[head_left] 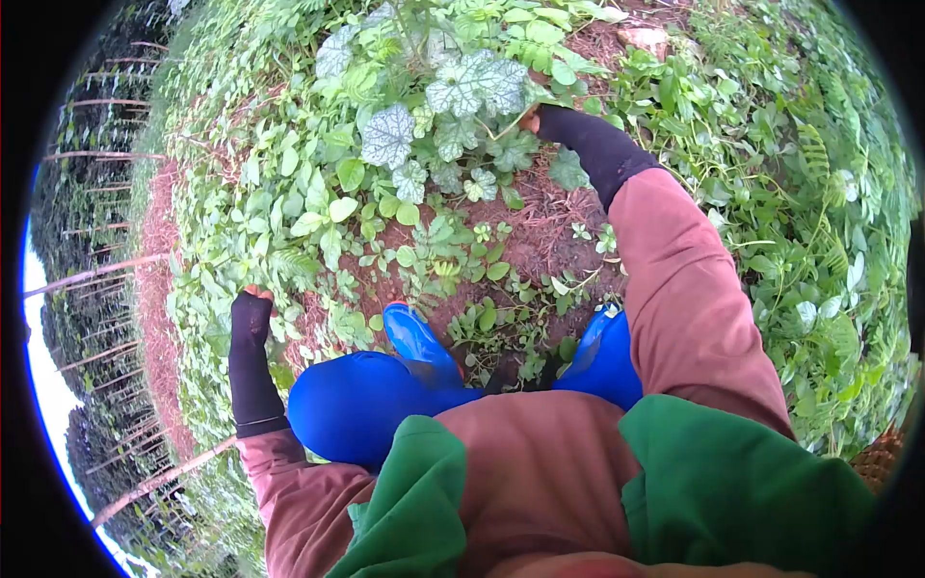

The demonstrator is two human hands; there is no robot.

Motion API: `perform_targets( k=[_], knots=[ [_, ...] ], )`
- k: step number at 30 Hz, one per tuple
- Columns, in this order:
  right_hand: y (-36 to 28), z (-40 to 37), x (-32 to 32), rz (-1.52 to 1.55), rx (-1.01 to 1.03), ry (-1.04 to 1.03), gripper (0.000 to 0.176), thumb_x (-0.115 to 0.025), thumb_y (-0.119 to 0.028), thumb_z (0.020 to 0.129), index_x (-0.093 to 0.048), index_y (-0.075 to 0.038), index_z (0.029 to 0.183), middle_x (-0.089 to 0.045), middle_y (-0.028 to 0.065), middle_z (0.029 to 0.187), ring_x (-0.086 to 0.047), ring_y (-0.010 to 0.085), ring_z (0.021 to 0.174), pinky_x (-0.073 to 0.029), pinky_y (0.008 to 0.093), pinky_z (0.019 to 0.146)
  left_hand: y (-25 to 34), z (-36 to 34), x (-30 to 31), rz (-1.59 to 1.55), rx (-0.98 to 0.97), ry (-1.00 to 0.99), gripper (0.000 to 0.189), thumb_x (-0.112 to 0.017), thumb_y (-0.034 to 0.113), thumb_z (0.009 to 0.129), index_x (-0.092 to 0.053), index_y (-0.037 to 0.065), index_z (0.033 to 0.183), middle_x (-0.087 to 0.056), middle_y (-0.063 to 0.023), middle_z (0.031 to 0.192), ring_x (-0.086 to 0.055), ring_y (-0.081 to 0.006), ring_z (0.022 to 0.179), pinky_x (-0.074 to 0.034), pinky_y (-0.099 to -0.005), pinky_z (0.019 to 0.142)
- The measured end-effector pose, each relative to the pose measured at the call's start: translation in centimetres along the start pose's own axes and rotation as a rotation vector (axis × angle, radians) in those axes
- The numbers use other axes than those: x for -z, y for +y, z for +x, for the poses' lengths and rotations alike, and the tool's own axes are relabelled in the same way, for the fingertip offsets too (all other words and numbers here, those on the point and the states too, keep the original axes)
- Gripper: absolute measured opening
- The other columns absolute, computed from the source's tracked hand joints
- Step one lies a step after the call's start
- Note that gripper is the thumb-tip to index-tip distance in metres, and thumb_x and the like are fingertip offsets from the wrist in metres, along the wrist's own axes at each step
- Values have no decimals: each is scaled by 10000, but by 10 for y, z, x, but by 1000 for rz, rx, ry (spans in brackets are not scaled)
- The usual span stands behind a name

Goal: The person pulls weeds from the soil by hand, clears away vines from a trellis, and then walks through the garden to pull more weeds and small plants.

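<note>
My right hand (529, 119) reaches forward into a plant with silvery, dark-veined leaves (465, 87). Leaves cover most of its fingers; the part that shows looks closed beside a thin green stem (501, 129). What it grips, if anything, is hidden. Off to the left, my left hand (256, 293) hangs over low green plants (217, 289). Its fingers appear curled in, and I cannot make out anything between them. Black coverings reach from both wrists over much of the hands.
Blue boots (414, 337) stand on reddish soil (544, 226) among small weeds. A pale stone (644, 40) lies at the upper right. Dense vines (809, 289) spread along the right side. Thin tree trunks (106, 275) rise at the far left, past a strip of brown ground (162, 308).
</note>
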State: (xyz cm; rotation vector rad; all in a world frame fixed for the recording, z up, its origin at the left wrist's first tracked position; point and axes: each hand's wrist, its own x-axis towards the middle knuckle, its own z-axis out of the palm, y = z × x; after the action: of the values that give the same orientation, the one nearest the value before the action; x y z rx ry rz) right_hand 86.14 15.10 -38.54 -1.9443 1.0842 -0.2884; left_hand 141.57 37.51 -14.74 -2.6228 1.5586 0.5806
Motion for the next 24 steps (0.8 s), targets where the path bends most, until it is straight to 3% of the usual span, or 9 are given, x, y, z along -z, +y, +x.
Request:
perform_targets(
  k=[1, 3, 5, 7, 11, 16, 19, 23, 24],
  knots=[
    [6, -1, -10, -149, 96, -67, 158, -550, -114, 719, -611, -57, 853, -634, 65, 815, -576, 188, 672, -449, 330, 599, 10, -20, 3, -220, 251, -134, 253, -546, 215, 774, -544, 4, 914, -618, -153, 906, -597, -261, 740, -463, -341, 714],
    [35, 1, -39, -181, 247, -99, 168, -549, -131, 731, -603, -43, 863, -639, 74, 822, -594, 196, 719, -462, 333, 646, -9, -35, 6, 211, -141, -261, 441, -550, 246, 818, -476, 23, 1192, -529, -186, 1169, -520, -296, 1069, -397, -350, 910],
    [23, -5, -36, -147, 152, -206, 169, -548, -143, 743, -599, -43, 870, -640, 81, 823, -600, 201, 718, -469, 338, 642, 57, -54, 20, 293, -166, -383, 542, -558, 280, 837, -391, 66, 1306, -439, -197, 1280, -392, -270, 1223, -315, -356, 992],
    [7, -5, -26, -129, 43, -314, 171, -547, -156, 756, -594, -43, 876, -641, 89, 824, -605, 206, 718, -477, 343, 637, 116, -68, 19, -70, -114, -443, 532, -577, 256, 827, -406, 68, 1294, -442, -158, 1289, -418, -242, 1199, -322, -343, 994],
    [-45, 2, 11, -104, -188, -568, 179, -546, -181, 781, -585, -44, 890, -643, 103, 827, -616, 216, 717, -493, 354, 628, 236, -110, 9, -43, -655, -643, 399, -489, 184, 880, -440, 81, 1262, -466, -139, 1265, -445, -251, 1169, -338, -341, 982],
    [-109, -22, 33, -2, -388, -859, 194, -544, -212, 812, -574, -45, 906, -645, 122, 830, -630, 228, 715, -512, 368, 617, 299, -129, -50, -10, -1143, -401, 343, -465, 134, 879, -480, 73, 1216, -481, -177, 1233, -457, -302, 1149, -346, -355, 977],
    [-140, -41, 35, 151, -371, -941, 205, -543, -230, 831, -568, -45, 916, -646, 132, 832, -639, 235, 714, -524, 376, 611, 293, -119, -66, -80, -1027, -423, 349, -466, 147, 887, -467, 71, 1227, -504, -153, 1217, -477, -281, 1127, -347, -364, 975],
    [-174, -53, 11, 506, -197, -882, 228, -556, -256, 837, -519, -54, 936, -632, 145, 732, -631, 246, 573, -537, 349, 487, 280, -92, -96, -749, -26, -775, 334, -481, 190, 893, -473, 86, 1210, -554, -107, 1122, -519, -205, 1041, -412, -364, 892],
    [-180, -48, -8, 591, -163, -804, 282, -575, -278, 825, -509, -59, 990, -628, 165, 744, -637, 258, 596, -541, 369, 500, 275, -85, -99, -874, 52, -792, 303, -476, 209, 890, -496, 111, 1176, -567, -82, 1090, -535, -200, 999, -425, -361, 864]
  ],
)
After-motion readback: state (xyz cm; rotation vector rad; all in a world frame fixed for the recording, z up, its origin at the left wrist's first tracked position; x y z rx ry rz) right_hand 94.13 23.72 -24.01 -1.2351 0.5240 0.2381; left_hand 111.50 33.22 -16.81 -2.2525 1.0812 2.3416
